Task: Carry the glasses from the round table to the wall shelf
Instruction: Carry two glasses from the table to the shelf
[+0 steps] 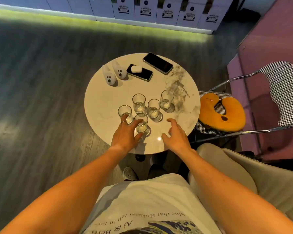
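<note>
Several clear, empty glasses stand in a cluster on the near half of the round white marble table (105,102). My left hand (125,135) reaches into the two nearest ones. A ringed finger lies against the left glass (125,110), another finger sits between the two, and the thumb is by the base of the near glass (143,124). The fingers look fairly straight, not wrapped round either glass. My right hand (175,134) hovers over the table's near right part with loosely curled fingers, holding nothing. Further glasses (139,102) (154,108) (167,98) stand just beyond it.
On the table's far half lie two phones (157,63) (139,73), a white earbud case (136,69) and two ghost figures (108,76). A houndstooth chair (284,85) with an orange neck pillow (222,114) stands on the right, a beige armchair (243,174) nearer. White boxes (145,10) line the far wall.
</note>
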Demonstrator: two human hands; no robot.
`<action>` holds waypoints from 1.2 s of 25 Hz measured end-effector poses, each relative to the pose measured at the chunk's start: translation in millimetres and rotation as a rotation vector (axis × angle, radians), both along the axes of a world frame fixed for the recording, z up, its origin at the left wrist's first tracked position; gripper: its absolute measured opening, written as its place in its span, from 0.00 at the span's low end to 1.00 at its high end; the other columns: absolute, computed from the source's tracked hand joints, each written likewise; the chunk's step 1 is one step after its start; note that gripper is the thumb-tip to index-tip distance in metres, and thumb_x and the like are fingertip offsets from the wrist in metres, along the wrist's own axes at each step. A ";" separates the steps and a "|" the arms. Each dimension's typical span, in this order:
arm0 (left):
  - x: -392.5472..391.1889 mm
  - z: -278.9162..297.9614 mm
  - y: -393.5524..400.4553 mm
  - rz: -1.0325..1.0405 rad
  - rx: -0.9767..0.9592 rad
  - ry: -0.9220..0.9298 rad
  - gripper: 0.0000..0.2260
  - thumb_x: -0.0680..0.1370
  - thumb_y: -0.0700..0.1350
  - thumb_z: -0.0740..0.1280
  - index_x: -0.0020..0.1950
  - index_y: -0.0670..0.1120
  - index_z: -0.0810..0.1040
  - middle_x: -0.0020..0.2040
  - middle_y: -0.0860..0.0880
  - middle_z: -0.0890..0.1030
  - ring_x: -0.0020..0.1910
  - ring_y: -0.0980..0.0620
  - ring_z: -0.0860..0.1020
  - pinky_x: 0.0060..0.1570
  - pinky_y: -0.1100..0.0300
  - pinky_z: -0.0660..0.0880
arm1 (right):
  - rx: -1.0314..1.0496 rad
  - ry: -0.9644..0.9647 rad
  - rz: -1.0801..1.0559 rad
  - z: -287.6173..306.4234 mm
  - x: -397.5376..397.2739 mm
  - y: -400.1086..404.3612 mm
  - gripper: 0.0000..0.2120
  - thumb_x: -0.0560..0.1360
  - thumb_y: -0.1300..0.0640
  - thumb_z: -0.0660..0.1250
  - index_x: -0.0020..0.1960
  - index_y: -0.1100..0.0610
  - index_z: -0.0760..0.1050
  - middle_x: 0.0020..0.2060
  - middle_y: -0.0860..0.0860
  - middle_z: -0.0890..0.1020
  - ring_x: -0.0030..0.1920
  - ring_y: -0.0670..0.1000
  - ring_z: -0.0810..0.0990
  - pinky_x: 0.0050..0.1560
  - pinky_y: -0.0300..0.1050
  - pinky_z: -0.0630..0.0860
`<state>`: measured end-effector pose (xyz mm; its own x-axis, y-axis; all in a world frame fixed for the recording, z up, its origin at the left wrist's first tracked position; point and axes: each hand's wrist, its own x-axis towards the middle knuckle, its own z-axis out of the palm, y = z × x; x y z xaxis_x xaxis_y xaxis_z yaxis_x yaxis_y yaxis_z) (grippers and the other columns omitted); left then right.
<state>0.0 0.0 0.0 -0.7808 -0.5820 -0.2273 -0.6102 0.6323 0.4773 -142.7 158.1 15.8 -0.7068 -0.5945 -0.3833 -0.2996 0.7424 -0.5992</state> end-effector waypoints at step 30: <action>119.4 5.4 70.5 0.684 -0.035 -0.041 0.12 0.81 0.57 0.58 0.49 0.51 0.74 0.44 0.53 0.70 0.37 0.49 0.76 0.39 0.50 0.76 | -0.189 0.248 1.194 -14.2 -13.3 -83.9 0.13 0.80 0.46 0.59 0.54 0.54 0.73 0.49 0.53 0.77 0.44 0.55 0.78 0.41 0.51 0.76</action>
